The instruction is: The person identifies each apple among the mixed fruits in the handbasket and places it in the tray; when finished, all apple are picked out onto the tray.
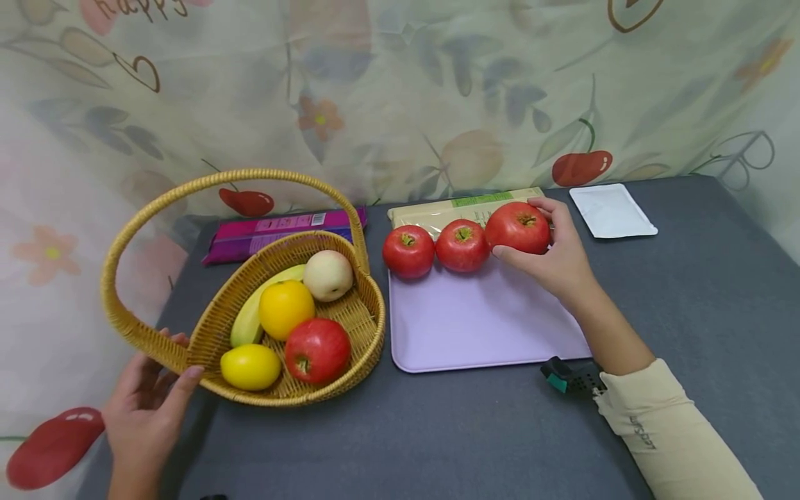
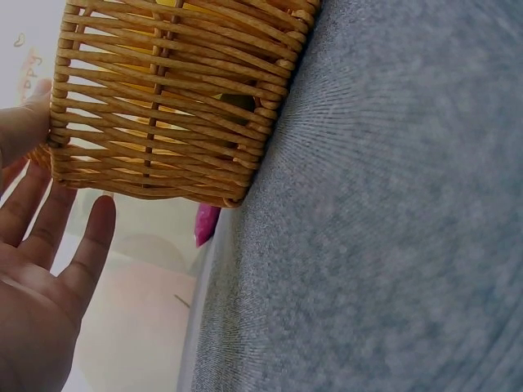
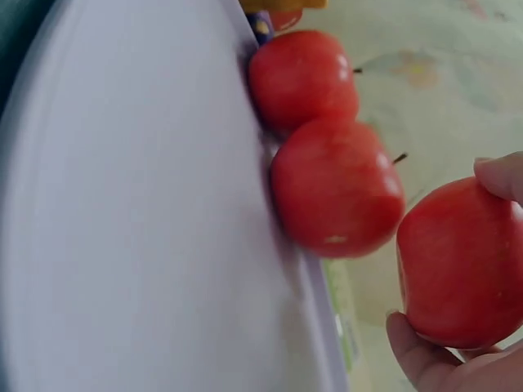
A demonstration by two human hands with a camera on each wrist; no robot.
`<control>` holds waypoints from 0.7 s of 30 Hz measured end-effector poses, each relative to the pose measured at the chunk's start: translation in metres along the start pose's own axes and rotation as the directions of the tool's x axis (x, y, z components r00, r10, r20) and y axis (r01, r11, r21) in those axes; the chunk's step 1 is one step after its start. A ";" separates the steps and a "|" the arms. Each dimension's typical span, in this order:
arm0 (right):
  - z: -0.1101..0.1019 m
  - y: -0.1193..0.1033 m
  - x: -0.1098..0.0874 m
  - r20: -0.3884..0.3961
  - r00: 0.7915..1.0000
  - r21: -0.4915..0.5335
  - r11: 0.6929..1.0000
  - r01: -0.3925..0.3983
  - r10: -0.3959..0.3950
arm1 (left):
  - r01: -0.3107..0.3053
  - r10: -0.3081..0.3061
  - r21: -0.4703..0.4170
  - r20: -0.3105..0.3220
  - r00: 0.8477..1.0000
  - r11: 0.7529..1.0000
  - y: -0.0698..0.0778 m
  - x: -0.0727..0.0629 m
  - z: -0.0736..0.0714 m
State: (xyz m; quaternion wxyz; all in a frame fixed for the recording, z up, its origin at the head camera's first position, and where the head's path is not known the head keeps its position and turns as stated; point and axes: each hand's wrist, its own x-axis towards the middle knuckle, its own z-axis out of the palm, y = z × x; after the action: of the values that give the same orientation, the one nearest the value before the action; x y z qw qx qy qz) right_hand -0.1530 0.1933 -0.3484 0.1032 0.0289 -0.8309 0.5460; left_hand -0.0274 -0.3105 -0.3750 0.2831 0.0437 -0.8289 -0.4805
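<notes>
My right hand (image 1: 559,253) grips a red apple (image 1: 518,228) at the tray's back right, fingers and thumb on opposite sides. In the right wrist view that apple (image 3: 464,265) appears held above the tray's edge. Two more red apples (image 1: 408,251) (image 1: 462,245) sit side by side along the back of the lilac tray (image 1: 481,319). My left hand (image 1: 150,403) holds the wicker basket (image 1: 371,347) at the foot of its handle, thumb on the near side. Inside lie a red apple (image 1: 317,351), a lemon (image 1: 251,367), an orange (image 1: 287,309), a banana (image 1: 248,319) and a pale round fruit (image 1: 328,275).
A purple packet (image 1: 281,232) lies behind the basket. Behind the tray is a beige packet (image 1: 431,217) with a green label, and a white packet (image 1: 613,210) lies at the back right. A patterned curtain (image 1: 400,104) hangs along the grey table's (image 1: 469,430) back edge.
</notes>
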 end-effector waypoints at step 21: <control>0.001 0.026 0.005 0.023 0.978 -0.094 0.975 -0.203 0.206 | -0.007 0.007 -0.006 -0.001 1.000 1.000 0.001 0.000 0.000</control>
State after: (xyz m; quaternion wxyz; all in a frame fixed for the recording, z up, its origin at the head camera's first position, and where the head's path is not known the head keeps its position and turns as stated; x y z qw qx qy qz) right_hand -0.1618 0.2030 -0.3713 0.0342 -0.0524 -0.8552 0.5145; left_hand -0.0274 -0.3105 -0.3743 0.2856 0.0400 -0.8274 -0.4819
